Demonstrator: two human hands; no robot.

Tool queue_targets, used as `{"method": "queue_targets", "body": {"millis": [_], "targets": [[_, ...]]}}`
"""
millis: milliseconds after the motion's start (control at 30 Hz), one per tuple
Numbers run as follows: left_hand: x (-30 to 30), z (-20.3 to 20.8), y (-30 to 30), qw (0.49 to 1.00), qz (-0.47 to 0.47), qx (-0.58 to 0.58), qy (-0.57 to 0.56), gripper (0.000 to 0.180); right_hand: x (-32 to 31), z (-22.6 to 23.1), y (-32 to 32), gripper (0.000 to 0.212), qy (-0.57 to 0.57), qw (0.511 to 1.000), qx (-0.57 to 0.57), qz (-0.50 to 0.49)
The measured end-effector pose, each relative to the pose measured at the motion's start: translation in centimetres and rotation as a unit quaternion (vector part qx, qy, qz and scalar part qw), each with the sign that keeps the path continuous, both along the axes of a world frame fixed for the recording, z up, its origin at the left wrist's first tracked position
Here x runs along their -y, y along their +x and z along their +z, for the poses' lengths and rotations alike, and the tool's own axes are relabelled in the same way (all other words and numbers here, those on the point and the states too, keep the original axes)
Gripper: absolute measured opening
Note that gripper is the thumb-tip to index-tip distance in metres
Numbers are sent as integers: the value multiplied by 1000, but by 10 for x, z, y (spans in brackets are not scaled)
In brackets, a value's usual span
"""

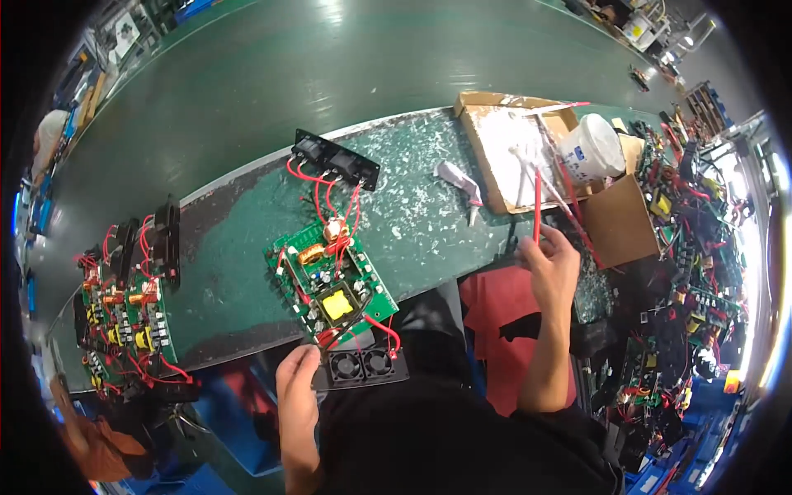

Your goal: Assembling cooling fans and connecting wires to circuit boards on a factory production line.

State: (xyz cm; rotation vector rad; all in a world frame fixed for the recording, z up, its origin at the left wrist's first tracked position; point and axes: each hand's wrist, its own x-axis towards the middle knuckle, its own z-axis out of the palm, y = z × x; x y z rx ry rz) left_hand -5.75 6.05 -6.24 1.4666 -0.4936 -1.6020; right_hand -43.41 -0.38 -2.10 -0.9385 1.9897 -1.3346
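A green circuit board point(367, 280) with a yellow-topped transformer and copper coils lies at the table's near edge in front of me. Red wires tie it to a black socket panel point(338, 159) beyond it and to a black panel with two fans point(363, 365) on my side, which juts past the edge. Curled at the left end of the fan panel, my left hand point(299, 371) grips it. My right hand point(551, 262) pinches a thin red stick point(538, 198), upright over a cardboard tray point(485, 157) smeared with white paste. The stick's far tip merges with the white there.
A white tub point(592, 148) stands in the tray's right part. A white tube with a nozzle point(459, 188) lies left of the tray. More wired boards point(124, 322) sit at the far left; a heap of boards point(676, 289) fills the right. Another person's arm point(73, 425) shows at lower left.
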Motion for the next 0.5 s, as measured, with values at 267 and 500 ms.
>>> {"method": "queue_targets", "body": {"millis": [267,500], "targets": [[8,18,14,984,101,-139,-35,34,-17,70,-11,25,5,964,-254,-82],[8,16,17,983,97,-148,-56,37,3,74,-7,19,-201,954,-199,-96]]}}
